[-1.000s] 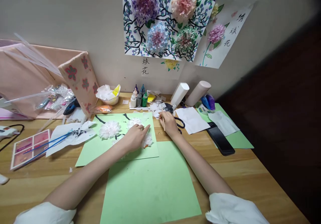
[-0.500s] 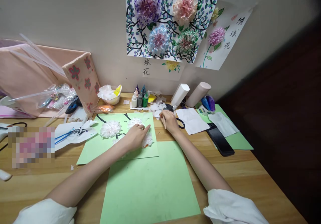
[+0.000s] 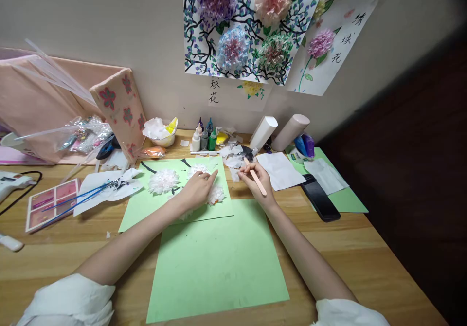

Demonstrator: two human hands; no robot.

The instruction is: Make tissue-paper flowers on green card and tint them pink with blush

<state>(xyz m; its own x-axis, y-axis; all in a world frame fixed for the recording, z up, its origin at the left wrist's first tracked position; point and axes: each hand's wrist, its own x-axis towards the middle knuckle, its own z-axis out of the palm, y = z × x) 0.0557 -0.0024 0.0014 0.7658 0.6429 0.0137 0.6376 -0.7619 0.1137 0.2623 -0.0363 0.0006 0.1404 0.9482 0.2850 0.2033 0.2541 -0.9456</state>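
Note:
My left hand (image 3: 199, 190) lies with its fingers stretched out on a green card (image 3: 131, 219), among fluffy white paper flowers (image 3: 163, 181). Some flowers are partly hidden beneath it. Short black painted branches (image 3: 148, 168) show on the card's upper part. To the right, my right hand (image 3: 260, 180) is closed on a flat wooden craft stick (image 3: 258, 182), held slanting over the table. The stick's far end is at a small black lump or dish (image 3: 248, 152); whether they touch I cannot tell. White paper scraps (image 3: 233, 158) lie just beyond these fingers.
A second green sheet (image 3: 219, 267) lies in front of me. Small paint bottles (image 3: 204, 141) and two upright bottles (image 3: 292, 132) stand by the wall. A black phone (image 3: 321, 199) is at right; brushes (image 3: 78, 202), a pink palette (image 3: 51, 204) and a pink box (image 3: 116, 107) are at left.
My right hand has turned and moved slightly right, so the craft stick now slants across it in plain view. My left hand stays on the card. The camera view has shifted slightly.

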